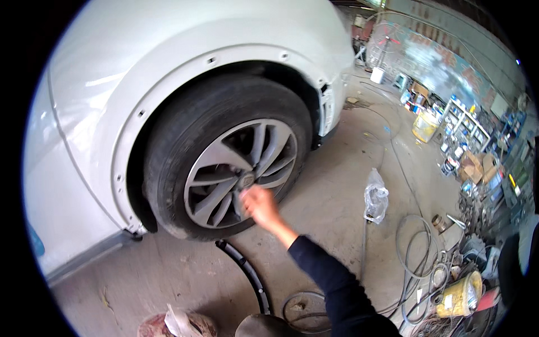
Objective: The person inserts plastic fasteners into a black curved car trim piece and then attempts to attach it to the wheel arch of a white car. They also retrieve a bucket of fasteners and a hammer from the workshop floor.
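Dark sleeve [337, 275] nearest; right hand [261, 206] before wheel [246, 179], fingers [251, 196] curled, hold unclear; floor [337, 174] spans tyre [185, 123] edge to plastic bag [376, 196].

I see the grey-brown floor [331, 196] carrying 1 curved black strip [251, 274], 1 crumpled clear plastic bag [376, 197], tangled grey hoses [405, 274] and, farther off, 1 white bucket [377, 75] and 1 yellowish bucket [425, 127].

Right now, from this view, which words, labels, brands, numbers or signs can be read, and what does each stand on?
None can be read with certainty.
Centre cap of the alloy wheel: emblem, too small to read.
Tyre: no legible lettering.
Back wall: painted marks, too faint and blurred.
Yellow bucket, lower right: pale label, too small.
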The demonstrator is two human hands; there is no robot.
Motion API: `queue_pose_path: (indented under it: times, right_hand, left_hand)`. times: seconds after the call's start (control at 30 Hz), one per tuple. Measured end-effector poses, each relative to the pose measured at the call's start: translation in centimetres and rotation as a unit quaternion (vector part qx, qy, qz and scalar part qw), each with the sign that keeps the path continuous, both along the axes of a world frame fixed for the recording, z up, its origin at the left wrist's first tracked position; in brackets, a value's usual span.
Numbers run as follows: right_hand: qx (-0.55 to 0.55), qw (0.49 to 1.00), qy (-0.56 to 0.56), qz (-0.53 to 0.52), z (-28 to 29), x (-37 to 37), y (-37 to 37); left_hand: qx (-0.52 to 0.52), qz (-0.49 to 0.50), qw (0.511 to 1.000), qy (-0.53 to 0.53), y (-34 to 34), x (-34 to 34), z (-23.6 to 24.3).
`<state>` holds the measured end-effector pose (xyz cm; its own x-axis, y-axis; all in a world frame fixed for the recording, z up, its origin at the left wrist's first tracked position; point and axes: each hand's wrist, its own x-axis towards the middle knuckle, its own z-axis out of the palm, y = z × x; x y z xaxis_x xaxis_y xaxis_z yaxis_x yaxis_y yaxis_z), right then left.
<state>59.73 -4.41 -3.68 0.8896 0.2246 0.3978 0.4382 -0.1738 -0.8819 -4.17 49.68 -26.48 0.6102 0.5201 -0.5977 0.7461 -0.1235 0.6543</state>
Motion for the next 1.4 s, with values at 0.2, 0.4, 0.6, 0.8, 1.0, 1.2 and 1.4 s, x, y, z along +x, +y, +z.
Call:
queue_pose_path:
  times: [0.2, 0.4, 0.6, 0.8, 1.0, 1.2, 1.4]
  right_hand:
    - [-0.024, 0.866, -0.21, -0.453, 10.7, 17.3, -16.5]
    - [-0.084, 0.828, -0.212, -0.513, 14.2, 22.5, -20.2]
    - [-0.084, 0.822, -0.263, -0.498, 13.1, 23.8, -20.6]
    - [-0.039, 0.837, -0.273, -0.472, 13.3, 23.9, -20.1]
    - [-0.022, 0.832, -0.276, -0.48, 12.5, 24.4, -20.6]
    - [0.001, 0.83, -0.296, -0.473, 12.1, 25.6, -22.1]
    - [-0.002, 0.855, -0.255, -0.452, 12.4, 26.8, -19.8]
  left_hand:
    - [0.037, -0.029, 0.999, -0.001, -2.6, 15.6, 7.0]
    - [0.085, -0.036, 0.996, 0.005, -4.0, 25.4, 13.5]
    - [0.111, -0.03, 0.993, 0.019, -4.9, 29.4, 15.9]
    - [0.131, -0.021, 0.991, 0.024, -6.4, 31.8, 18.7]
    - [0.131, -0.024, 0.991, 0.032, -4.7, 33.4, 16.5]
    - [0.132, -0.025, 0.99, 0.029, -5.4, 35.7, 15.4]
    - [0.13, 0.014, 0.991, 0.005, -4.5, 33.2, 13.8]
